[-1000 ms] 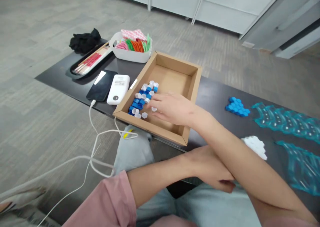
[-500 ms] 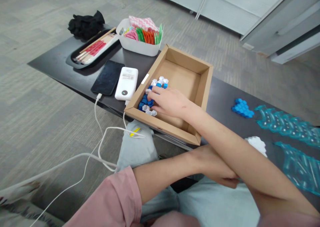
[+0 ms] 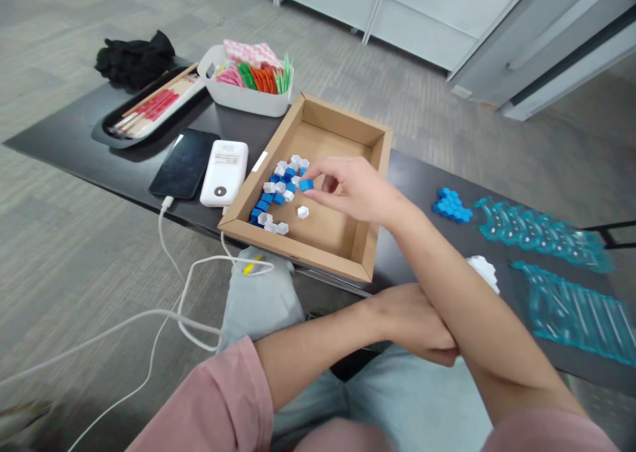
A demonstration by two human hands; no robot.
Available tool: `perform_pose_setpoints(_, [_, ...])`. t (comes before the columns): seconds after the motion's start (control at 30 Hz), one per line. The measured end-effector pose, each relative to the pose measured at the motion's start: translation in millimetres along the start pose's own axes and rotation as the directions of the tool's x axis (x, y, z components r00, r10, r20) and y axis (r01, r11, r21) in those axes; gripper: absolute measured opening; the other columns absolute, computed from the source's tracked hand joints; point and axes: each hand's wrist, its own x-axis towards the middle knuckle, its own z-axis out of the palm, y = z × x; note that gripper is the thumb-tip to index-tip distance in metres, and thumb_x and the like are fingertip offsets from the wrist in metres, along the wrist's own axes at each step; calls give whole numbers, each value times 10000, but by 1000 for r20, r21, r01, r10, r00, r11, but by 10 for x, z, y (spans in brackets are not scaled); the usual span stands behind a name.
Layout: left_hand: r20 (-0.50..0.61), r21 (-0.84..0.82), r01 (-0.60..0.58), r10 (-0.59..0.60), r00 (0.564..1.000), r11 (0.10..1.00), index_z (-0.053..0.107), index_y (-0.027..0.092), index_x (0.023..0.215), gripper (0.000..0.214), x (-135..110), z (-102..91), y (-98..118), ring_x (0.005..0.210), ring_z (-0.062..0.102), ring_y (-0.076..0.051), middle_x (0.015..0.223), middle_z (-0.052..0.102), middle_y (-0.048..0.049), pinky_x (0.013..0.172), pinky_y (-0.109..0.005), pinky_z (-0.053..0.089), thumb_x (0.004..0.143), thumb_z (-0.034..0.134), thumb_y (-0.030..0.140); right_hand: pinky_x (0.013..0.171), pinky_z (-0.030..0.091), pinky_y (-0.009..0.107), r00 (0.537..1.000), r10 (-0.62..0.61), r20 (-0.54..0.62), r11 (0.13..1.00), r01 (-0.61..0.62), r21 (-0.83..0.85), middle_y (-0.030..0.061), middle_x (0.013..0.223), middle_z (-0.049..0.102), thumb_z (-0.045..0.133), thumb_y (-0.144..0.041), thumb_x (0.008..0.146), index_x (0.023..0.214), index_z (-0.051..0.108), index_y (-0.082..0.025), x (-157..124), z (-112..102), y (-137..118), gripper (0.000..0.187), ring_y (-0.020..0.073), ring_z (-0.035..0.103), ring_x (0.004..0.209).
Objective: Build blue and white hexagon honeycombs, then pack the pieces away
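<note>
Left hand lies under my right forearm, fingertips covered, so I can't tell whether it is curled or slack; the same forearm covers the near part of the white pile. Lower teal mat runs off the right edge, and the white cable leaves by the left and bottom edges. Print on the power bank is too small for me to read, and the blue piece pinched in my right hand is partly covered by the fingertips.
</note>
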Motion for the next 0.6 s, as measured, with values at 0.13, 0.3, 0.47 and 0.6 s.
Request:
perform_pose_setpoints(0.13, [-130,-34,67,-71,989,997,848,244,928,429,17,150,16,893,784,-250,973,865,-104,775,-427,496,1098,467,342,720,543,340,963,172,-206,981,-149,121,24,879,755,768,-640,999,1209,819,-255,-505,-513,151,442,203,685,774])
perform_pose_setpoints(0.3, [-253,-127,145,-174,952,981,704,236,744,280,14,214,41,657,662,-232,699,725,-56,659,-425,377,982,619,356,714,582,358,828,343,-443,936,-339,92,39,993,758,714,-757,993,1350,794,-313,-1410,-1112,535,576,204,688,781])
perform_pose_setpoints(0.47, [-389,-173,223,-275,879,959,594,264,709,260,-54,5,16,617,567,-218,665,665,-7,655,-420,320,958,639,325,720,562,356,685,431,-587,849,-528,9,63,1077,774,656,-707,1031,1384,743,-287,-2248,-1408,1182,555,201,680,817])
perform_pose_setpoints(0.6, [-340,-245,401,-465,817,883,646,266,798,214,-59,-200,-91,654,592,-201,698,665,11,693,-400,364,996,571,292,779,550,363,637,473,-609,788,-615,-31,95,1092,817,724,-565,1007,1234,759,-218,-2557,-1390,1632,416,207,687,829])
